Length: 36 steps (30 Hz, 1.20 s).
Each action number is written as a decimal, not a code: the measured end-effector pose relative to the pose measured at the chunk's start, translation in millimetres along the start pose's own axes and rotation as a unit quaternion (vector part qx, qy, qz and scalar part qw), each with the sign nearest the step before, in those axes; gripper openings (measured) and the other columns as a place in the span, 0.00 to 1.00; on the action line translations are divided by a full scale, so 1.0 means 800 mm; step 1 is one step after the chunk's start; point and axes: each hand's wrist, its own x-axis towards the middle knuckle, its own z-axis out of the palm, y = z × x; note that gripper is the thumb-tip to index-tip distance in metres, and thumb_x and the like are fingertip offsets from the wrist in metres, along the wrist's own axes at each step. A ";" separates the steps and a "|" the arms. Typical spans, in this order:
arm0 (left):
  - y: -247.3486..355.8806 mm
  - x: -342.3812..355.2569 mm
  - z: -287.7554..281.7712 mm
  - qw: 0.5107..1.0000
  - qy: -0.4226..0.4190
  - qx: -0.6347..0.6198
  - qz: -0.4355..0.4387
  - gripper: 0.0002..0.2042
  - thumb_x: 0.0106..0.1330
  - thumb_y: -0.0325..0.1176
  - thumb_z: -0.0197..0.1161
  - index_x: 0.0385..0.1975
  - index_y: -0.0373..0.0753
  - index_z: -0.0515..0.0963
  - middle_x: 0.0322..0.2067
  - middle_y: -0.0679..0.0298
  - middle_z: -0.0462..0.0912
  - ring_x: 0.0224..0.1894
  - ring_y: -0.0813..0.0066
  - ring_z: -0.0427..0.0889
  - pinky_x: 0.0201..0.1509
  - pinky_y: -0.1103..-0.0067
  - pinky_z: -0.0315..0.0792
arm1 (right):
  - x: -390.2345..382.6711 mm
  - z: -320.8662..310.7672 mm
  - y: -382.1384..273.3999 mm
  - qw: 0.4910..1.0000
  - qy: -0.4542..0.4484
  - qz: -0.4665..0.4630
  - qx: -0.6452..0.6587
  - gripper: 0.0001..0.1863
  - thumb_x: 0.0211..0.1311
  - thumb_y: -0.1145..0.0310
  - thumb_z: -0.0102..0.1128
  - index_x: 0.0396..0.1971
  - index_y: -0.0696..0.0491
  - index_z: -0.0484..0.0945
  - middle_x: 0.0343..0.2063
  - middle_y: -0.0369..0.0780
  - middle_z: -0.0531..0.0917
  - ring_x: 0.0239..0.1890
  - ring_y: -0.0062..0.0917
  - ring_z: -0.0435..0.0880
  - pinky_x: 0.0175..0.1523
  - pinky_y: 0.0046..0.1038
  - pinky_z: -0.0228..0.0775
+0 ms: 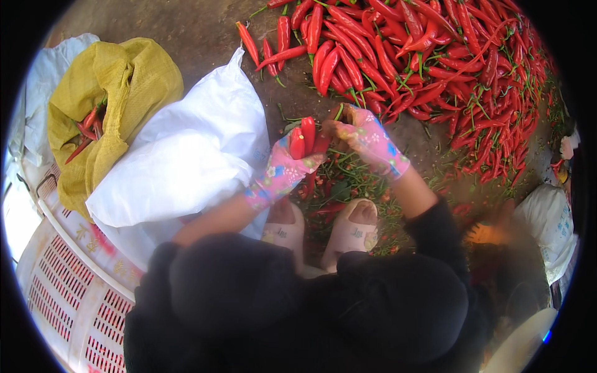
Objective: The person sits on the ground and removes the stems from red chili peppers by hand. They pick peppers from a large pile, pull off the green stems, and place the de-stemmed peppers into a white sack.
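My left hand (pixel 287 169), in a pink flowered glove, is closed around several red chili peppers (pixel 308 133) whose ends stick up out of the fist. Two of these show pale, stemless tops. Close by on the right, my right hand (pixel 367 140) wears a matching glove, with its fingertips pinched together. A short green chili stem (pixel 339 112) juts out at those fingertips, beside a pepper held by the left hand. Below both hands, green stems and leaf scraps (pixel 354 177) litter the ground around a few red peppers.
A large heap of red chilies (pixel 423 62) spreads across the far right. On the left stand a white sack (pixel 186 149), an olive-yellow sack (pixel 143 68) with peppers inside and a pale slotted crate (pixel 68 273). My pink slippers (pixel 351 233) are below. An orange-gloved hand (pixel 488 234) shows at right.
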 end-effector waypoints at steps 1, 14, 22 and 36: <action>-0.001 -0.001 0.000 0.999 0.016 0.035 -0.017 0.23 0.53 0.20 0.65 0.50 0.36 0.70 0.44 0.66 0.76 0.46 0.78 0.76 0.50 0.80 0.71 | 0.001 0.000 0.005 0.998 0.017 0.053 -0.021 0.12 0.58 0.60 0.58 0.32 0.53 0.74 0.22 0.34 0.78 0.21 0.13 0.71 0.27 0.17 0.65; 0.003 -0.001 0.002 0.997 -0.012 0.066 0.034 0.23 0.50 0.22 0.67 0.48 0.37 0.72 0.45 0.66 0.77 0.46 0.79 0.75 0.53 0.80 0.69 | -0.042 0.017 -0.004 0.919 0.080 -0.165 -0.348 0.18 0.54 0.65 0.58 0.44 0.55 0.71 0.33 0.49 0.79 0.37 0.42 0.79 0.40 0.36 0.71; -0.004 -0.006 -0.004 0.989 -0.098 -0.107 -0.026 0.23 0.49 0.22 0.68 0.47 0.37 0.73 0.40 0.67 0.79 0.44 0.79 0.77 0.49 0.80 0.72 | -0.046 0.021 -0.003 0.906 0.039 -0.191 -0.376 0.16 0.59 0.67 0.54 0.47 0.55 0.71 0.34 0.46 0.80 0.34 0.41 0.80 0.37 0.35 0.72; -0.007 -0.006 -0.002 0.984 -0.140 -0.086 -0.072 0.21 0.54 0.21 0.65 0.49 0.36 0.71 0.34 0.68 0.80 0.30 0.86 0.75 0.32 0.85 0.71 | -0.061 0.009 0.008 0.972 0.082 -0.072 -0.209 0.23 0.58 0.72 0.56 0.55 0.55 0.68 0.33 0.36 0.74 0.29 0.16 0.71 0.37 0.21 0.68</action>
